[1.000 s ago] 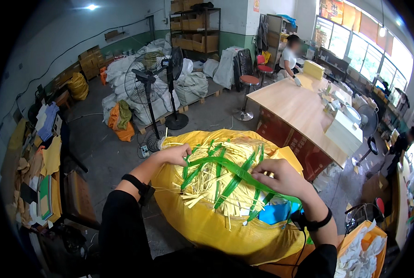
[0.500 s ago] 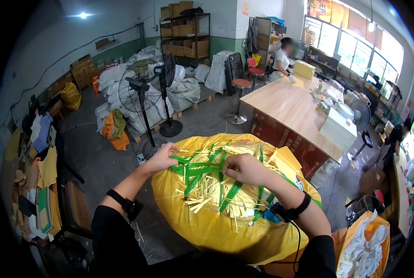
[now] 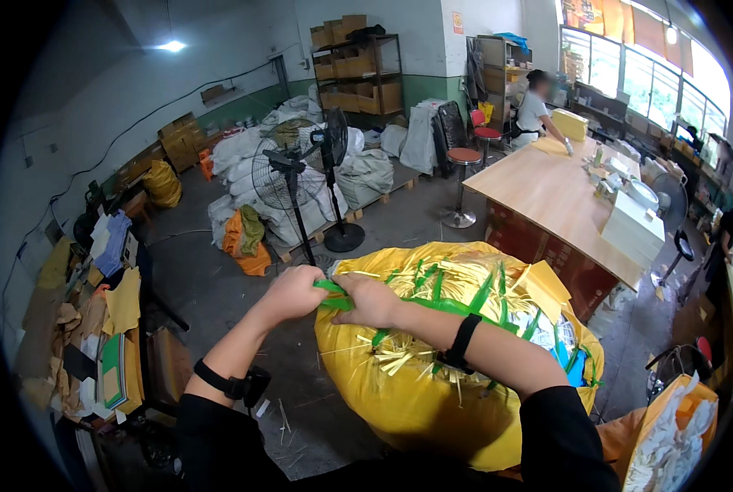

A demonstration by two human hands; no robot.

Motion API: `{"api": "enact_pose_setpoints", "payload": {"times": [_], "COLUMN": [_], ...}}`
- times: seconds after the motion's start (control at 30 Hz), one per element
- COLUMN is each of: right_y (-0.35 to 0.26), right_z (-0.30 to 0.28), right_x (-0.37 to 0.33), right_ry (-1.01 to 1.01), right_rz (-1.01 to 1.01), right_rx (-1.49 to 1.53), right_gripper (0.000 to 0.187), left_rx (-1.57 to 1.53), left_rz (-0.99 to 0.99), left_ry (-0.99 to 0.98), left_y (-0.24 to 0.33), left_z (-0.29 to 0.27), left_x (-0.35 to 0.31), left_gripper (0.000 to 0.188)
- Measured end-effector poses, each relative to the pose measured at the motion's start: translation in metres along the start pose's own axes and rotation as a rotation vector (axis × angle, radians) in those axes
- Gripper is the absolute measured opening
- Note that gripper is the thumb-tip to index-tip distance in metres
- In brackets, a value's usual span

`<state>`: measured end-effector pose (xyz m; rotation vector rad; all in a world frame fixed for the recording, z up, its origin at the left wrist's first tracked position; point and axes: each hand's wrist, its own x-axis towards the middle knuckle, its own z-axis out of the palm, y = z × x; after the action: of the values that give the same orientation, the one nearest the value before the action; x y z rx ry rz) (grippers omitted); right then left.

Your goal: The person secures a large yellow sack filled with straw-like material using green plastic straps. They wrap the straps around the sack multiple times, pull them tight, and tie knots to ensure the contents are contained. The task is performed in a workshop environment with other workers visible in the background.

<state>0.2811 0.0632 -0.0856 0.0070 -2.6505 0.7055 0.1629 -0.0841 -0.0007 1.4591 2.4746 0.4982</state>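
Observation:
A bulging yellow sack (image 3: 399, 418) stands right in front of me, stuffed with pale yellow paper strips (image 3: 456, 283). Green plastic strapping (image 3: 465, 308) criss-crosses its open top. At the sack's upper left edge, my left hand (image 3: 295, 290) is closed around the green strapping. My right hand (image 3: 370, 300) grips the same strapping just to the right, its fingers nearly meeting the left ones. My right forearm lies across the sack's top and hides part of the strips. A bit of blue material (image 3: 575, 367) pokes out at the sack's right side.
A wooden worktable (image 3: 538, 189) with paper stacks stands at the far right, a person (image 3: 537, 115) working behind it. Two floor fans (image 3: 288, 164) stand ahead-left before white sacks. Left, a cluttered table (image 3: 124, 324) holds papers. Lower right is an orange sack (image 3: 670, 435) of white scraps.
My right hand has moved left across the sack to beside my left hand, pulling the green strapping toward the sack's left edge. The whole view has shifted slightly left.

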Motion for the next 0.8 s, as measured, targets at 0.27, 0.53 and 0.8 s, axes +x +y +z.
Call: {"api": "enact_pose_setpoints", "payload": {"times": [0.27, 0.53, 0.8], "right_y": [-0.016, -0.044, -0.037], "right_z": [-0.034, -0.031, -0.237], "right_x": [-0.019, -0.002, -0.061], "right_ry": [0.051, -0.298, 0.197], "right_rz": [0.105, 0.035, 0.462], "right_rx": [-0.059, 0.546, 0.769], "right_gripper": [0.072, 0.061, 0.040], "left_rx": [-1.692, -1.497, -1.247], "left_rz": [0.304, 0.605, 0.617], "left_ry": [-0.543, -0.210, -0.201], "left_y": [-0.060, 0.077, 0.045], "left_z": [-0.006, -0.051, -0.048], "left_x": [-0.015, -0.007, 0.045], "left_gripper": [0.030, 0.058, 0.064]}}
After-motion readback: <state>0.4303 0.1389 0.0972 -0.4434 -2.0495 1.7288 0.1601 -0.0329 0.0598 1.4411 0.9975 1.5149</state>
